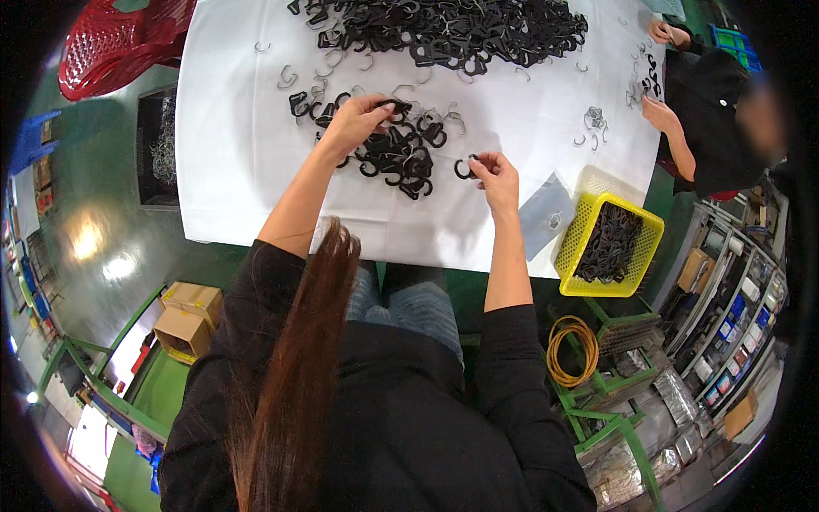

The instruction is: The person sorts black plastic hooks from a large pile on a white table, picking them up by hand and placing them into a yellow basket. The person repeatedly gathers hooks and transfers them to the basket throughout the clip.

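My left hand (352, 126) is over the near pile of black plastic hooks (397, 158), its fingers closed on one black hook (397, 109). To the right of that pile, my right hand (497, 181) pinches another black hook (462, 170), whose curved end points left, just above the white tabletop (367, 222). Thin clear curved pieces (322, 72) lie scattered around the near pile. A much larger heap of black hooks (478, 34) covers the far middle of the table.
A yellow basket (653, 247) of black parts sits at the table's right front corner, beside a grey sheet (544, 213). Across on the right, a co-worker's hands (659, 115) are near small hooks and clear pieces. A dark crate (158, 183) and red chair (111, 43) stand left.
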{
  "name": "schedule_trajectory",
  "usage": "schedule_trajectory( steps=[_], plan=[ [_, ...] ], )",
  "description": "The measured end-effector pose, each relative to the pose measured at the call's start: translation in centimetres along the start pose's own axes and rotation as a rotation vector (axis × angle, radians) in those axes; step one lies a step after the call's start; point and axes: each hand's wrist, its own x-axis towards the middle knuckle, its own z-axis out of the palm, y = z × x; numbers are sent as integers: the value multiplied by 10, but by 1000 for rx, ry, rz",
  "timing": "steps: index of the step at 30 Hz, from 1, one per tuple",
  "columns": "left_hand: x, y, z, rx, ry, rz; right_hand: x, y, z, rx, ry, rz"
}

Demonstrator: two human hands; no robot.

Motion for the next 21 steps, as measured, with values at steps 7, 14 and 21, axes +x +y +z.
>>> schedule_trajectory(
  steps=[7, 14, 21],
  plan=[
    [-41, -37, 0, -748, -284, -208, 8, -28, 79, -355, 4, -146],
    [-66, -43, -14, -989, -270, -298, 27, -18, 111, -702, 306, -312],
    [-72, -37, -34, -870, -179, -286, 27, -13, 66, -351, 180, -78]
  ],
)
